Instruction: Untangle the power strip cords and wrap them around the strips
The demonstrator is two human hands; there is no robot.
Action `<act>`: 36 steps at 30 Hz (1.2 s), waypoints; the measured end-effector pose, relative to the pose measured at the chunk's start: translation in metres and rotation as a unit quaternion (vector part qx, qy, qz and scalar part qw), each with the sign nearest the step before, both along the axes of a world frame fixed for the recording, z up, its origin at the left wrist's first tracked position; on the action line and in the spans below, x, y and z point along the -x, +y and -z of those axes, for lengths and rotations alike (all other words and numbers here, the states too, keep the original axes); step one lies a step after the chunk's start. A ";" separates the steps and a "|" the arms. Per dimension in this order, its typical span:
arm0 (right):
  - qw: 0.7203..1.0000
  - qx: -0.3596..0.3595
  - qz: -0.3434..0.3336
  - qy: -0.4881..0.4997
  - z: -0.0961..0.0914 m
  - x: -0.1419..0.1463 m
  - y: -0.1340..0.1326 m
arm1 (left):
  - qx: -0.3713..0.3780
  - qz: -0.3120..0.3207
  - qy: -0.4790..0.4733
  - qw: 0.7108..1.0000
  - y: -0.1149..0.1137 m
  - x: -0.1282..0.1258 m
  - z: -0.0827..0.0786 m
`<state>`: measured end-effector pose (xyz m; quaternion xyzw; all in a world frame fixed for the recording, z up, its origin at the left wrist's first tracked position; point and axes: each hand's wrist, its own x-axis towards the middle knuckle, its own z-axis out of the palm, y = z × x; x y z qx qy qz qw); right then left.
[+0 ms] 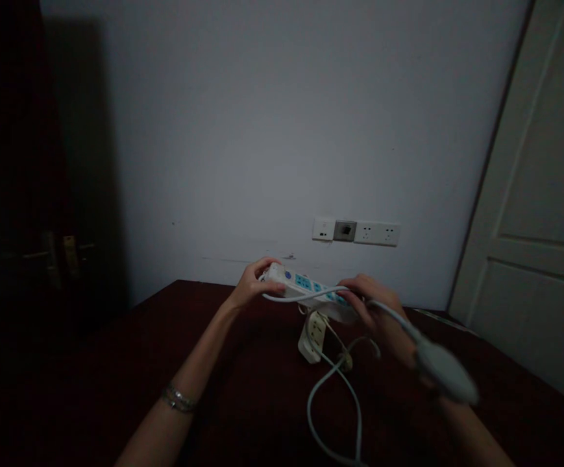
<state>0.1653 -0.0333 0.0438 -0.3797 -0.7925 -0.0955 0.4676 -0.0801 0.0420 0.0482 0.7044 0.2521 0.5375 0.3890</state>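
Observation:
A white power strip (pixel 294 290) with blue socket faces is held up over the dark red table, tilted down to the right. My left hand (pixel 256 283) grips its left end, thumb on the near side. Around the right end, my right hand (pixel 370 299) is closed, pressing the light grey cord (pixel 306 297) against the strip. From that hand the cord runs to a white plug (pixel 446 371), which hangs blurred in front of my right wrist. Beneath the strip, a smaller cream socket block (pixel 315 337) sits among loops of cord.
Loose cable loops (pixel 311 415) trail toward the near edge of the dark red table (pixel 243 389). Behind stands a pale wall with a row of wall sockets (pixel 376 233). A light panelled door (pixel 535 194) is at right; a dark door with a handle (pixel 71 254) is at left.

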 end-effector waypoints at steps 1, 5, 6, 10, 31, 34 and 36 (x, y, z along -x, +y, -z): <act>1.000 0.005 -0.002 0.005 0.001 0.000 0.002 | 0.008 0.023 -0.004 1.000 -0.002 0.000 -0.001; 0.997 0.056 -0.036 0.039 0.007 0.000 0.013 | 0.022 0.069 -0.050 0.996 -0.006 0.001 -0.002; 0.995 0.081 -0.047 0.043 0.010 0.000 0.016 | 0.032 0.085 -0.057 0.994 -0.005 0.002 -0.001; 0.973 0.192 -0.111 0.057 0.018 0.009 0.017 | 0.103 0.187 -0.072 0.974 -0.007 0.001 0.001; 0.883 0.229 -0.101 0.396 0.042 0.043 0.034 | 0.318 0.225 -0.274 0.879 -0.022 -0.087 0.050; 0.883 0.267 -0.125 0.364 0.033 0.034 0.032 | 0.315 0.231 -0.248 0.887 -0.017 -0.081 0.050; 0.877 0.332 -0.143 0.316 0.025 0.026 0.028 | 0.320 0.243 -0.217 0.890 -0.014 -0.073 0.045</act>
